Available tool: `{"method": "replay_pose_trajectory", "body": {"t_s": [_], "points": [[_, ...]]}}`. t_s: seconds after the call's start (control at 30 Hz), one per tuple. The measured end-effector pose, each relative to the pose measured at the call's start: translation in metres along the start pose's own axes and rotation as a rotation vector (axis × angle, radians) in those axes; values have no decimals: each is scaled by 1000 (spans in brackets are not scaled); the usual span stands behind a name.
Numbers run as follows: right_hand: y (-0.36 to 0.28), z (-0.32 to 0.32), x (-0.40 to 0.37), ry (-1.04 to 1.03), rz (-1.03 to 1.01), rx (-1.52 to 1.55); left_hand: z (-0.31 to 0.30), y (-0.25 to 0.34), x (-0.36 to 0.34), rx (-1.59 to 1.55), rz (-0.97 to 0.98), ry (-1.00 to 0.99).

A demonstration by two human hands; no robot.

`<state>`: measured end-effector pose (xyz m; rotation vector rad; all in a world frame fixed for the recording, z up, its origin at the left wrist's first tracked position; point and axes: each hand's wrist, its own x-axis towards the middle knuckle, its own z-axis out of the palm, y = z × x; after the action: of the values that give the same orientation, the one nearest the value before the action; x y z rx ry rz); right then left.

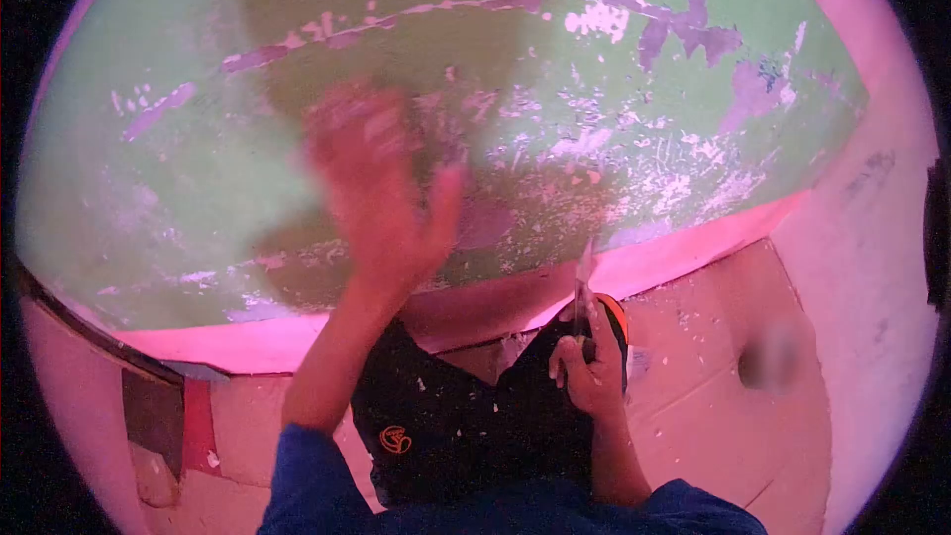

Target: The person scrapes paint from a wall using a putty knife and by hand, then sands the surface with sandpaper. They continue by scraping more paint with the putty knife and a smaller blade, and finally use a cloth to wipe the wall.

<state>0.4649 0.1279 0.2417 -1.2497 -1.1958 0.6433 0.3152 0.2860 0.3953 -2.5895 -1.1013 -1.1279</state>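
My left hand [381, 188] is raised over the green painted wall [158, 178], its thumb held apart from the fingers. Motion blurs the fingertips, and nothing shows in the hand. Around it the paint is chipped and flaking, with pale and purplish patches [584, 139]. Lower down, close to my right thigh, my right hand [592, 367] is wrapped round the handle of a putty knife [584, 272]. Its thin metal blade points up towards the pink strip [674, 243] at the wall's bottom edge.
Small paint flakes lie on my dark trousers [466, 436] and on the pinkish floor covering [703, 406]. A blurred roundish thing [778, 362] is at the right. A pale side wall [882, 228] rises on the right, and dark and red pieces [198, 426] lie lower left.
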Motion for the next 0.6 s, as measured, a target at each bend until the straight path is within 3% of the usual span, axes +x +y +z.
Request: {"method": "replay_pose_trajectory", "body": {"t_s": [0.03, 0.1, 0.13, 0.2, 0.23, 0.33, 0.4, 0.47, 0.5, 0.57, 0.6], "points": [[-3, 6, -2, -15, 2, 5, -3, 11, 9, -1, -128, -165], [-11, 14, -1, 100, 3, 100, 45, 33, 4, -204, 66, -856], [-10, 12, -2, 86, -4, 92, 60, 18, -4, -208, 57, -841], [-5, 4, -5, 164, -64, 26, 80, -11, -22, -5, 1234, -132], [-4, 0, -2, 163, -71, 26, 75, -9, -16, 1, 1235, -128], [-13, -4, -1, 243, 107, 188, 48, 3, 1, -45, 676, -96], [-12, 0, 2, 269, 93, 219, 37, 11, 9, -62, 303, -70], [-14, -2, 8, 265, 7, 213, 95, 16, -43, -855, 311, -691], [-20, -2, 9, 255, 2, 206, 91, 11, -44, -858, 307, -678], [-33, 3, 10, 408, -4, 341, 72, -12, -45, -282, 985, -377], [-31, -2, 10, 430, -1, 351, 64, -18, -42, -285, 1004, -394]]}}
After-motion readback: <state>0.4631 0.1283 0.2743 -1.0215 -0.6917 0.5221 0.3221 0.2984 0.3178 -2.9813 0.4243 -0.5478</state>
